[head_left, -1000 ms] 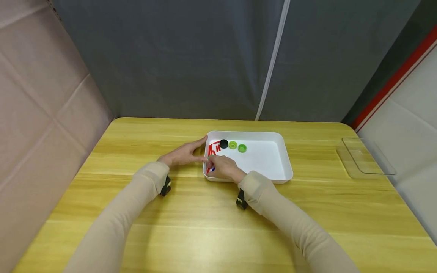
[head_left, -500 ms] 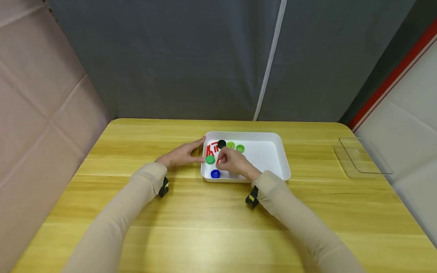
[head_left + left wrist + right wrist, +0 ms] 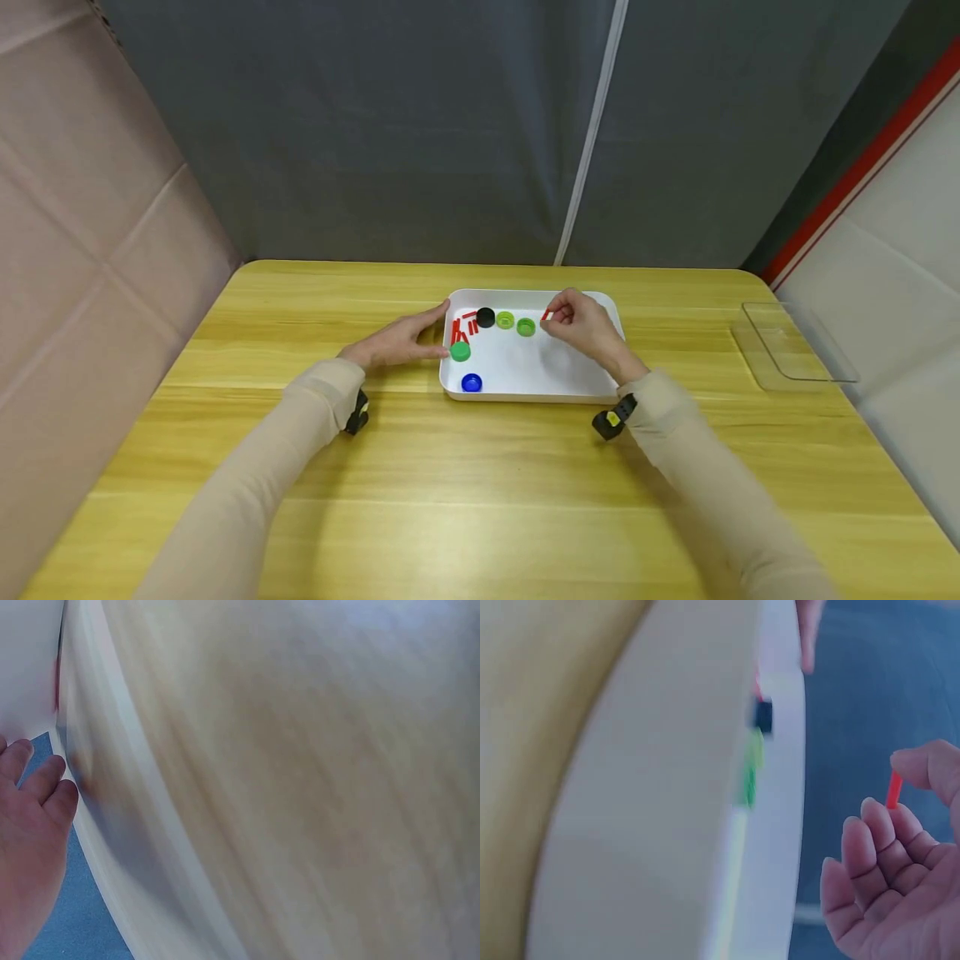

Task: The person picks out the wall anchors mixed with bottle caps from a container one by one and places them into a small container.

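Note:
My right hand [image 3: 588,327] pinches a short red stick [image 3: 894,789] between thumb and fingertip, above the right half of the white tray [image 3: 540,390]. My left hand [image 3: 399,339] rests at the tray's left side, thumb and fingers spread and fairly straight against its wall. Inside the tray, several red sticks [image 3: 455,331] lie at the left end. A black bottle cap [image 3: 485,317], a yellow-green cap [image 3: 505,320] and a green cap [image 3: 526,327] form a row along the back. Another green cap [image 3: 460,352] and a blue cap [image 3: 471,382] lie down the left side.
The tray stands on a wood-grain table [image 3: 450,500]. A clear plastic box [image 3: 795,346] sits at the table's right edge. A grey curtain [image 3: 390,133] hangs behind, with pale walls at both sides.
My right hand has lifted from the tray's left end and moved right and back, carrying a red stick. That uncovered the green and blue caps at the left. The left hand has stayed put.

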Demonstrator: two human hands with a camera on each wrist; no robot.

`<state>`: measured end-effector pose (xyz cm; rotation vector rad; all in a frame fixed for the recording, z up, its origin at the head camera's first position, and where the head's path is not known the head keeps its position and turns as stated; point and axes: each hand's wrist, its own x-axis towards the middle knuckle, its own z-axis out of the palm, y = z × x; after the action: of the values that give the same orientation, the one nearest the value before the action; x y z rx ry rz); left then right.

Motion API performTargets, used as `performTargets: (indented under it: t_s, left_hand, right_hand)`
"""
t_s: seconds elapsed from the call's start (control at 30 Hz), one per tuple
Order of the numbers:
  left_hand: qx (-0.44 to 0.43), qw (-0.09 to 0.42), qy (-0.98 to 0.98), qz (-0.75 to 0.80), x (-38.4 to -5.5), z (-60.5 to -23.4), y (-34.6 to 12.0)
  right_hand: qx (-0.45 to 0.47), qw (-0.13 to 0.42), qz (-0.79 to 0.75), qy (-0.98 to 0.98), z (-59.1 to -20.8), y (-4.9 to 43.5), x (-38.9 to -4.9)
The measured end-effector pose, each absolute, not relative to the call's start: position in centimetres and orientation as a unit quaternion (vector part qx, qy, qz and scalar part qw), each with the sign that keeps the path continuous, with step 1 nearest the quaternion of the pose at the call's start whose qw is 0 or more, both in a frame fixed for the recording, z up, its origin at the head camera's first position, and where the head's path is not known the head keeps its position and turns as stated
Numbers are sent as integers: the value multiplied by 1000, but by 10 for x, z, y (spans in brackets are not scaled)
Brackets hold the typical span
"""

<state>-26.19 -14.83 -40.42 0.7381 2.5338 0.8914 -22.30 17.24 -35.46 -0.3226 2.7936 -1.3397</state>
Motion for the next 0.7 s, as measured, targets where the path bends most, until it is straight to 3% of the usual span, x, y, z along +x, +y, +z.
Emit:
performTargets:
  t_s: [0.43, 0.7]
  left_hand:
    - [252, 187, 890, 332, -260, -403, -146]
    - [249, 185, 894, 322, -260, -402, -144]
  right_hand:
    - [21, -142, -443, 885, -343, 298, -209]
    - [94, -189, -427, 879, -348, 369, -197]
